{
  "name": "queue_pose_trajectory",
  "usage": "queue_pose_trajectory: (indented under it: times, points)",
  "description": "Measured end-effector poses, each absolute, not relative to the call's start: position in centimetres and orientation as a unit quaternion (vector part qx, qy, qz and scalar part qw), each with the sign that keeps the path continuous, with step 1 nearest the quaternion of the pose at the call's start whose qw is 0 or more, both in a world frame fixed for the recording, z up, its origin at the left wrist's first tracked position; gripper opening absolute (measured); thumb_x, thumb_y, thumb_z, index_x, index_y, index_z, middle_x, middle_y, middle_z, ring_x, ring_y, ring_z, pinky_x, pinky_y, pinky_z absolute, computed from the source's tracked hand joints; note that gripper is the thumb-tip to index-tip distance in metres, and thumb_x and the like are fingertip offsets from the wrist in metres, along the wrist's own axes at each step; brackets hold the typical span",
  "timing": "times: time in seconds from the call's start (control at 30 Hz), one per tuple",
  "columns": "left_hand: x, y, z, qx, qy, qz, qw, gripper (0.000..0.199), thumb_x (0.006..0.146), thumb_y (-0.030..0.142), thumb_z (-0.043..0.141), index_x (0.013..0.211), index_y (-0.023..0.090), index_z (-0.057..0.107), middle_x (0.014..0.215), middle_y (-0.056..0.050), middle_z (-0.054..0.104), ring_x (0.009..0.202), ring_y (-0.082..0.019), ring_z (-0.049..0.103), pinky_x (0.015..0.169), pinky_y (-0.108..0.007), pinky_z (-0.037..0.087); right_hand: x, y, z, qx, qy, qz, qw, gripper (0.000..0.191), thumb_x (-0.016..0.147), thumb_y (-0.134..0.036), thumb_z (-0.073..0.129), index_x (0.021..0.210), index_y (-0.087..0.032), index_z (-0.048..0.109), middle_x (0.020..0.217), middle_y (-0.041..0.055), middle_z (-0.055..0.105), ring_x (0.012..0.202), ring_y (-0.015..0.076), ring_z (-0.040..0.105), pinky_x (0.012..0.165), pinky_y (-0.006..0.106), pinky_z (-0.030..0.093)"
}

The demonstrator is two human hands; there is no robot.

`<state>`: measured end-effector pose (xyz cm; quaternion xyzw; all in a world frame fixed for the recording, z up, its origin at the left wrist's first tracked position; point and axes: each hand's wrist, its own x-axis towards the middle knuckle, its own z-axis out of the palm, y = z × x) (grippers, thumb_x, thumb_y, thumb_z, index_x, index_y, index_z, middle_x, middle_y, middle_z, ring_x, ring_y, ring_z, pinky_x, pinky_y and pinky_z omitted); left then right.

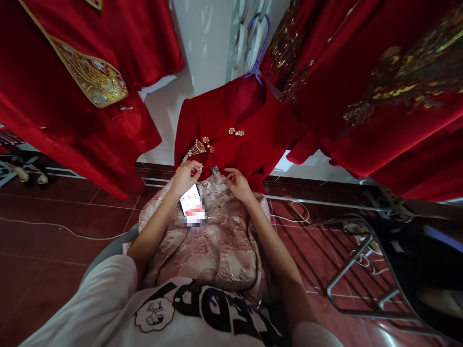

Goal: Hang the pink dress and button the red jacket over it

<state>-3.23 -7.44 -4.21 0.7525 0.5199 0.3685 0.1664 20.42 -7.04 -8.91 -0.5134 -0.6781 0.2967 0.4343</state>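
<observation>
A red jacket (259, 149) hangs before me on a purple hanger (257, 65), with pearl flower fastenings (236, 131) and a beaded tassel brooch (198, 147) on its front. My left hand (185, 178) is just below the brooch at the jacket's lower edge, thumb and fingers pinched on what looks like a small white bead (200, 168). To the right, my right hand (238, 184) hovers by the hem, fingers bent and slightly apart; nothing can be made out in it. A patterned pink-gold quilted cloth (220, 241) covers my lap under both hands.
A phone showing a timer (190, 205) lies on the lap cloth beside my left forearm. Red embroidered garments (90, 72) hang left and right. A metal-framed chair (352, 270), cables (300, 212) and shoes (34, 174) are on the tiled floor.
</observation>
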Motion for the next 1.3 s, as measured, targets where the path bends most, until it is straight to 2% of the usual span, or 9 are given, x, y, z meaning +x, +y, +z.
queue_pose_trajectory:
  times: [0.1,0.23,0.3,0.4,0.47,0.67,0.77,1.07,1.3]
  points:
    - [-2.9,-7.6,-4.0,0.747,0.528,0.369,0.165,0.013,0.084,0.012,0.066,0.093,0.019,0.072,0.093,-0.005,0.076,0.080,-0.018,0.071,0.081,-0.030,0.058,20.6,-7.3,-8.7,-0.523,-0.682,0.283,0.425,0.023,0.080,-0.026,0.074,0.101,-0.019,0.069,0.075,-0.0011,0.060,0.069,0.0156,0.058,0.071,0.030,0.055]
    - [-2.7,-8.0,-3.7,0.720,0.547,0.389,0.176,0.014,0.081,0.009,0.066,0.088,0.019,0.072,0.095,-0.005,0.079,0.084,-0.019,0.075,0.085,-0.030,0.059,20.9,-7.6,-8.3,-0.538,-0.672,0.242,0.448,0.015,0.074,-0.023,0.079,0.083,-0.020,0.067,0.086,0.0045,0.065,0.073,0.0171,0.062,0.071,0.033,0.057]
    - [-2.8,-8.2,-3.5,0.706,0.555,0.400,0.182,0.014,0.078,0.009,0.067,0.086,0.019,0.072,0.092,-0.003,0.079,0.083,-0.019,0.075,0.086,-0.030,0.060,20.8,-7.7,-7.9,-0.519,-0.666,0.272,0.462,0.017,0.079,-0.032,0.077,0.081,-0.020,0.064,0.086,0.0053,0.068,0.071,0.0172,0.065,0.071,0.034,0.058]
    - [-2.9,-8.2,-3.4,0.682,0.555,0.422,0.219,0.015,0.075,0.010,0.068,0.084,0.019,0.074,0.088,-0.002,0.080,0.081,-0.018,0.076,0.081,-0.029,0.061,19.8,-7.9,-7.2,-0.466,-0.643,0.358,0.492,0.031,0.083,-0.051,0.074,0.086,-0.022,0.063,0.084,0.0042,0.073,0.075,0.0182,0.071,0.074,0.034,0.061]
    - [-2.9,-7.9,-3.5,0.660,0.552,0.441,0.257,0.014,0.074,0.012,0.069,0.085,0.018,0.076,0.087,-0.002,0.080,0.079,-0.018,0.076,0.080,-0.030,0.063,18.6,-7.9,-6.6,-0.436,-0.634,0.390,0.506,0.036,0.083,-0.056,0.073,0.089,-0.022,0.062,0.088,0.0042,0.076,0.079,0.0182,0.074,0.076,0.033,0.062]
    - [-3.1,-7.2,-3.9,0.598,0.532,0.480,0.359,0.020,0.071,0.013,0.078,0.092,0.013,0.078,0.089,-0.008,0.081,0.083,-0.021,0.078,0.086,-0.034,0.065,14.9,-6.8,-5.5,-0.448,-0.657,0.366,0.484,0.020,0.087,-0.038,0.072,0.088,-0.022,0.061,0.086,0.0026,0.076,0.075,0.0162,0.074,0.070,0.029,0.061]
    - [-3.2,-7.1,-4.2,0.586,0.522,0.492,0.377,0.022,0.070,0.016,0.082,0.091,0.012,0.078,0.091,-0.010,0.081,0.084,-0.022,0.079,0.087,-0.036,0.065,14.1,-6.3,-5.3,-0.467,-0.666,0.329,0.479,0.015,0.088,-0.032,0.071,0.086,-0.022,0.060,0.086,0.0025,0.075,0.075,0.0162,0.073,0.072,0.030,0.062]
    - [-3.0,-7.2,-4.8,0.593,0.527,0.508,0.335,0.020,0.073,0.017,0.075,0.091,0.013,0.080,0.093,-0.008,0.082,0.085,-0.021,0.079,0.087,-0.034,0.065,13.3,-6.9,-5.6,-0.474,-0.669,0.273,0.503,0.018,0.092,-0.036,0.066,0.087,-0.022,0.056,0.089,0.0038,0.070,0.076,0.0160,0.070,0.070,0.029,0.061]
    - [-2.8,-7.7,-4.4,0.627,0.558,0.476,0.264,0.015,0.083,0.017,0.069,0.092,0.015,0.080,0.098,-0.008,0.082,0.085,-0.020,0.079,0.082,-0.031,0.065,13.2,-7.0,-5.6,-0.475,-0.682,0.247,0.499,0.014,0.093,-0.029,0.066,0.087,-0.022,0.055,0.090,0.0033,0.066,0.075,0.0150,0.067,0.072,0.029,0.059]
